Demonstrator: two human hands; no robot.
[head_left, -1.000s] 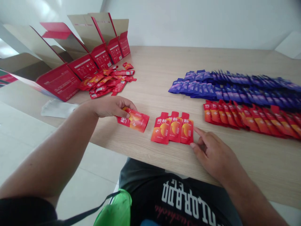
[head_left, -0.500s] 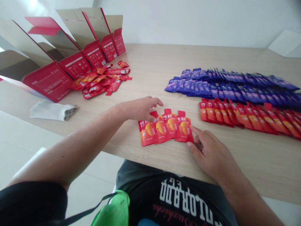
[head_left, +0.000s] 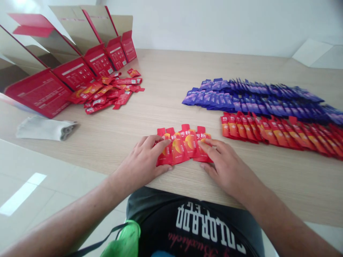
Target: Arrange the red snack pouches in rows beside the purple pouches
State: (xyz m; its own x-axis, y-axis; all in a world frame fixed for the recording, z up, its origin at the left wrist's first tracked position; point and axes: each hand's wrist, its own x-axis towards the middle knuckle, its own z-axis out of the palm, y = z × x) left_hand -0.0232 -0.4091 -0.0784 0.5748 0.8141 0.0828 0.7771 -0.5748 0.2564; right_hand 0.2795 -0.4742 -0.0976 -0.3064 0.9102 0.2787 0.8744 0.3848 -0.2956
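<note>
Squaring red sachets point(head_left: 187, 142) at desk's point(head_left: 166, 107) near edge: left hand point(head_left: 144, 162), right hand point(head_left: 226, 169), fingers point(head_left: 160, 144) spread flat; push inward evenly.

- Fanned sachets point(head_left: 187, 142), front edge of the tabletop point(head_left: 171, 71): red, with an orange-to-yellow disc and white characters.
- Sachet row point(head_left: 273, 130), towards the right edge: red, with orange lower panels.
- Purple sachets point(head_left: 254, 96), right edge, behind the red row: violet-blue with small white print.
- Loose sachets point(head_left: 107, 91), near the far-left corner: mixed red and orange, with pale label patches.
- Cartons point(head_left: 40, 91), far-left corner: red outside with fine white print, plain brown card inside the flaps.
- Cloth point(head_left: 45, 128), left edge: off-white to grey.
- Tabletop: pale wood grain.
- Shirt point(head_left: 166, 214): black, with white lettering and red script.
- Bag point(head_left: 125, 242): bright green, with a black strap.
</note>
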